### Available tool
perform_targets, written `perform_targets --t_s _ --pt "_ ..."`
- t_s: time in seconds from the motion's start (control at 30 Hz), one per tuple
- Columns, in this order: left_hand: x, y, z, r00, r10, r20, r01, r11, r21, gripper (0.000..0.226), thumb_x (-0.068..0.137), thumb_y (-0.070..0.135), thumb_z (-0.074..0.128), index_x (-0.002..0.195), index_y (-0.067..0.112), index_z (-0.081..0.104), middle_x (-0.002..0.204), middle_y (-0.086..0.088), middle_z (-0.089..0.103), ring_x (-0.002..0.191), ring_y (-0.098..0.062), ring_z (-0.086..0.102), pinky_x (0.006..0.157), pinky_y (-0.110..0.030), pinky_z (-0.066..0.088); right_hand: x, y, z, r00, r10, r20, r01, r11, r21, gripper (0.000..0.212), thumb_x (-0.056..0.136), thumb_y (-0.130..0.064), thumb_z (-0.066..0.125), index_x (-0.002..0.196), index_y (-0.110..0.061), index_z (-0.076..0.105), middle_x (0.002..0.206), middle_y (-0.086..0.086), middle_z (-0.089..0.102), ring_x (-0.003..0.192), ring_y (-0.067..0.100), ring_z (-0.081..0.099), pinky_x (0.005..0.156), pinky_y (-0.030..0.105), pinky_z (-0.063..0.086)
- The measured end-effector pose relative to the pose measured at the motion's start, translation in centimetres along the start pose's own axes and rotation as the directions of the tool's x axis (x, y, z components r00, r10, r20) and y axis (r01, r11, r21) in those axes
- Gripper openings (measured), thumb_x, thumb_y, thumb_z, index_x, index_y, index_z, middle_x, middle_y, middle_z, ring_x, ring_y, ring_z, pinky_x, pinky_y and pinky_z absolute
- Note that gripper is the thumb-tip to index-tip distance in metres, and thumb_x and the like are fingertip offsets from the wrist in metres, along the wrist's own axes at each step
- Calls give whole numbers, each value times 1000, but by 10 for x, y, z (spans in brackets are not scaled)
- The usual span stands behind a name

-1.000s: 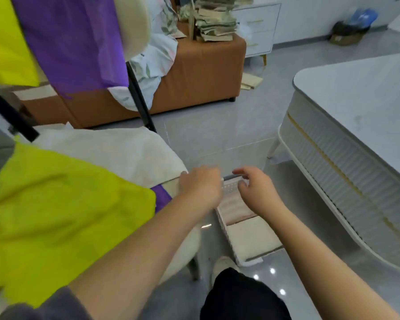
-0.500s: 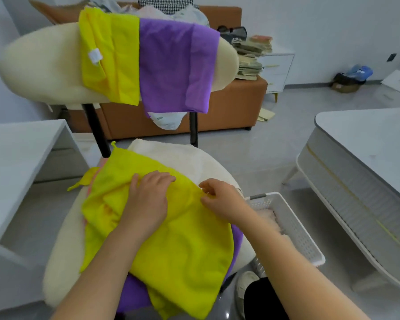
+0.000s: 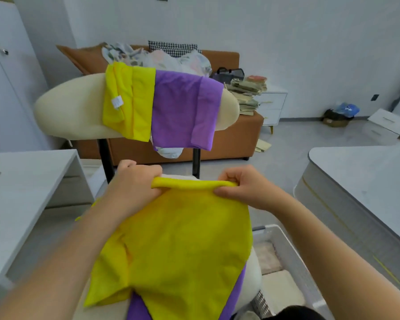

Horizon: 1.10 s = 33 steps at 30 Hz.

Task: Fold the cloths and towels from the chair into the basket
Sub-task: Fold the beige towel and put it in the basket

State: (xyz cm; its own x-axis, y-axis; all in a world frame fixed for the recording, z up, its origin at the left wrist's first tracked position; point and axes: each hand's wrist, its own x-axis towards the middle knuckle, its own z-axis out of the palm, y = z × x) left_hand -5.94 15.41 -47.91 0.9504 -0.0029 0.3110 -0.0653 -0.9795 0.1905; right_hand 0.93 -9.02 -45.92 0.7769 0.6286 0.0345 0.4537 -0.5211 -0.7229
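Over the cream chair (image 3: 74, 112), both hands work. Left hand (image 3: 134, 183) and right hand (image 3: 243, 188) pinch the yellow cloth (image 3: 183, 239) at its far edge, apart.

Below the left hand (image 3: 134, 189) and right hand (image 3: 246, 188), the yellow cloth (image 3: 178, 245) hides most of the seat (image 3: 254, 273) and a purple cloth (image 3: 136, 308); the basket (image 3: 293, 262) runs off the bottom edge.

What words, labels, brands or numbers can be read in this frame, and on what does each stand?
No text is legible.
The white tag on the draped yellow cloth over the chair back: blurred, unreadable.
The stack of books behind the chair: covers too small to read.
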Motion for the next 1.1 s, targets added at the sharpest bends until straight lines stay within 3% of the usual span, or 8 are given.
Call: perform_targets --t_s 0.17,0.23,0.33,0.5,0.63,0.77,0.9,1.1 --pt "16 -32 -57 963 -257 -82 268 945 189 24 90 30 50 69 22 42 69 1 50 73 -25 49 61 -32 28 15 -12 -47 994 95 -49 -107 893 -438 20 91 -25 55 72 -24 57 68 -4 53 62 11 52 52 21 39" --pt "30 -32 -66 932 -360 -23 352 922 -161 12 91 20 52 81 17 58 81 -4 58 85 -28 54 65 -32 34 20 -22 -55 989 109 -98 -123 980 -155 17 93 -19 52 82 -15 65 65 1 55 50 10 53 44 20 41" --pt "58 -20 -79 899 -425 104 363 591 -721 18 92 7 50 90 20 63 83 -1 58 83 -22 54 70 -32 44 32 -52 -56 993 107 -55 -76 913 401 18 94 -10 51 101 -11 68 71 7 60 53 15 56 44 22 48" --pt "126 -17 -120 846 -512 -147 119 451 -884 8 85 13 55 89 19 59 90 -9 60 86 -26 58 77 -41 55 102 -111 -65 990 -59 -132 130 755 642 23 96 -6 46 111 -8 63 97 11 63 88 22 64 77 32 57" --pt "187 -45 -146 752 -472 -460 143 798 -586 53 71 44 54 122 37 45 126 -9 59 123 -31 49 109 -49 31 185 -155 -71 916 -242 -321 384 764 519 53 92 -2 54 140 -19 39 100 -2 58 87 7 57 75 16 49" --pt "210 -81 -116 897 -426 -116 422 905 -55 93 90 31 53 147 21 -21 156 -12 20 140 -33 24 112 -51 22 250 -146 -48 949 -234 -213 278 937 213 91 87 0 58 152 -23 -2 145 12 37 129 29 44 89 31 50" --pt "200 -104 -82 921 -387 -48 379 856 351 75 94 41 44 151 23 -2 159 -6 -3 146 -26 3 110 -57 19 260 -111 -24 962 -203 -183 218 973 70 86 88 -1 53 152 -24 0 145 19 39 125 35 48 77 42 51" --pt "167 -80 -62 940 -278 -199 325 908 265 55 93 31 46 144 23 30 158 -5 10 146 -24 4 112 -55 12 231 -87 -14 967 -165 -192 191 973 127 72 90 -6 50 151 -23 14 148 9 39 130 21 45 91 29 46"
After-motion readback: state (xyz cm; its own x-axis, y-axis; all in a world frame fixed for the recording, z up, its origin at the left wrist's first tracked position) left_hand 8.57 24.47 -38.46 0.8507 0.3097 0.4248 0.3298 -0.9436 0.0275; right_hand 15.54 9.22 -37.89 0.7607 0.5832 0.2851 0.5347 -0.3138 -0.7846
